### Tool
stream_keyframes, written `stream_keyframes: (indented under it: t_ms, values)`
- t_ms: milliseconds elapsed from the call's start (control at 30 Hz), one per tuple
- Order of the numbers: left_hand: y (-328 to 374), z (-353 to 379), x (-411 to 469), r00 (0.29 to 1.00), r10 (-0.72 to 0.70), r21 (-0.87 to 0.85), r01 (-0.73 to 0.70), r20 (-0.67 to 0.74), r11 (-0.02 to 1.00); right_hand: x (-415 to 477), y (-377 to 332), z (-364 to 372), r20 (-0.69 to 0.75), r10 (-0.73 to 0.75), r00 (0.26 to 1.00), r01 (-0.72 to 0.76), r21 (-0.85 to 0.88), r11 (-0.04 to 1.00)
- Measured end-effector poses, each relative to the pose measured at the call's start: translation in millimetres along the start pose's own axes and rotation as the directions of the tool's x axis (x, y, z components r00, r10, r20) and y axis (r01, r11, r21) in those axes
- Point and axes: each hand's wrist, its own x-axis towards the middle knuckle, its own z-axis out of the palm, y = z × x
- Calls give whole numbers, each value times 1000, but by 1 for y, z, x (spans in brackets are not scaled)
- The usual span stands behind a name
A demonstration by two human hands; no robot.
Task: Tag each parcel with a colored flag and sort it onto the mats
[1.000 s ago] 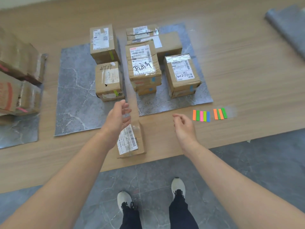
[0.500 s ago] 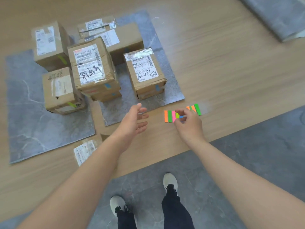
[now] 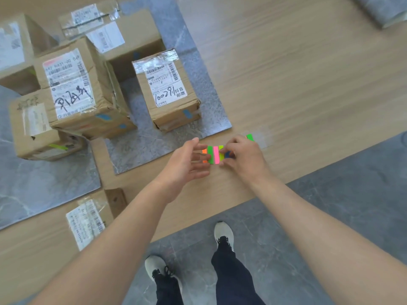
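Neon paper flags (image 3: 214, 154) lie near the 6 o'clock edge of the wooden floor (image 3: 308, 84). The right hand (image 3: 244, 157) seemingly pinches the blue flag (image 3: 228, 154). The left hand (image 3: 185, 166), fingers straight, is at their 9 o'clock. Bare wood lies toward 2 o'clock.

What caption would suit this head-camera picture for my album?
Left hand open, right hand pinching at the colored flags, beside parcels on a grey mat.

Wooden floor (image 3: 286, 73), grey tiled floor (image 3: 352, 216), 2 pale sneakers (image 3: 224, 233), dark trousers (image 3: 233, 280)
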Motion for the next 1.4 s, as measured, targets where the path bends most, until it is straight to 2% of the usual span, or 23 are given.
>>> stream_keyframes:
  t_ms: [200,267,300,333,400,467,500,567,700,867,1133,1400]
  values:
    - [5,4,-1,1000,6,64,-5,-1,998,11,-6,-8,67,85,994,-87,27,996]
    - [3,5,-2,995,102,206,-102,12,973,15,-7,-10,92,112,989,-114,11,993]
    - [0,3,-2,979,201,350,-199,33,915,17,-8,-10,103,123,987,-124,-3,992]
    - [-3,0,-1,947,314,517,-305,73,800,19,-8,-10,108,131,985,-130,-15,991]
    - [-11,-5,1,844,487,762,-465,227,451,22,-7,-8,93,124,988,-122,-29,992]
    - [-19,-9,7,771,504,835,-527,390,159,22,-7,-8,81,84,993,-81,-39,996]
    - [-21,-10,8,760,486,848,-525,430,71,20,-7,-8,84,54,995,-49,-53,997]
    - [-26,-12,11,775,444,869,-495,449,-13,16,-6,-9,102,16,995,-9,-67,998]
    - [-28,-10,9,781,424,875,-480,458,-61,18,-8,-12,139,34,990,-22,-90,996]
    - [-24,-9,7,784,419,876,-477,458,-65,28,-11,-13,175,39,984,-18,-120,993]
    - [-25,-10,7,785,425,877,-479,451,-48,19,-6,-13,126,-92,988,110,-144,983]
    - [-32,-8,9,774,444,872,-489,451,-34,9,-7,-10,59,-131,990,139,-158,978]
